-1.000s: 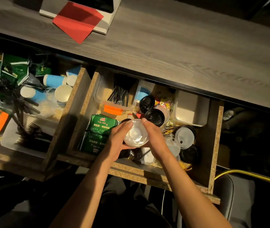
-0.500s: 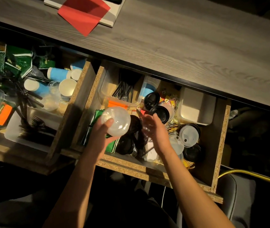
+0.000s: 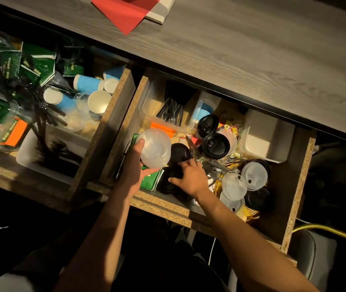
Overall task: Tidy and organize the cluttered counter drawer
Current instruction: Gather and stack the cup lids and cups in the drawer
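Note:
An open wooden drawer point(image 3: 296, 197) sits under the counter, full of mixed clutter. My left hand point(image 3: 135, 167) grips a stack of clear dome lids point(image 3: 156, 149) above the drawer's left side. My right hand point(image 3: 190, 179) reaches down among black cup lids point(image 3: 179, 153) in the middle, fingers spread on them; whether it grasps one is unclear. More black lids point(image 3: 215, 144) lie further back. Translucent flat lids point(image 3: 254, 175) lie at the right. Green packets point(image 3: 151, 181) show under my left hand.
A clear tub point(image 3: 146, 106) with black straws stands at the drawer's back left, a white box point(image 3: 266, 140) at the back right. A second drawer point(image 3: 104, 131) on the left holds blue paper cups, green packets and black cutlery. A red paper point(image 3: 125, 9) lies on the counter.
My left hand took the clear dome lids away to the left on its own. My right hand let go of them and dropped lower onto the black lids.

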Demonstrator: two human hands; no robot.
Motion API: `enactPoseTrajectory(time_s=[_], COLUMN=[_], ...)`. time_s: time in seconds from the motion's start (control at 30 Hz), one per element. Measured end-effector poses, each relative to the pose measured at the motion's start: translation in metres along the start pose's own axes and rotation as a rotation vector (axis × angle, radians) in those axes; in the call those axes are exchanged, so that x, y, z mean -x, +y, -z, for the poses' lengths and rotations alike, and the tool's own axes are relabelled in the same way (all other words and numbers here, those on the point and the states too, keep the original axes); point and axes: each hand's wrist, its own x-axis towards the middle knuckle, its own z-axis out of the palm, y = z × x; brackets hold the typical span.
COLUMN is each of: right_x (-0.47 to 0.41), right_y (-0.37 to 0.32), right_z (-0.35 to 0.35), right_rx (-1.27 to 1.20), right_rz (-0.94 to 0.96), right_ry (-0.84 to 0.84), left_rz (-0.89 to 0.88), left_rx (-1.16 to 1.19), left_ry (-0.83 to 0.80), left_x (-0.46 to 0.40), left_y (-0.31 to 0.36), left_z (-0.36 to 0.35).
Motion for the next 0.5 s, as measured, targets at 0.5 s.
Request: enactPoseTrajectory(time_s=[0.5], right_x=[0.008], right_y=[0.0], right_z=[-0.003], right_rx=[-0.183], right_rz=[-0.118], right_ry=[0.069], left_rz=[0.004], left_rx=[-0.068], left_ry=[-0.045], left_x=[-0.002], left_y=[0.001], left_z=[-0.002])
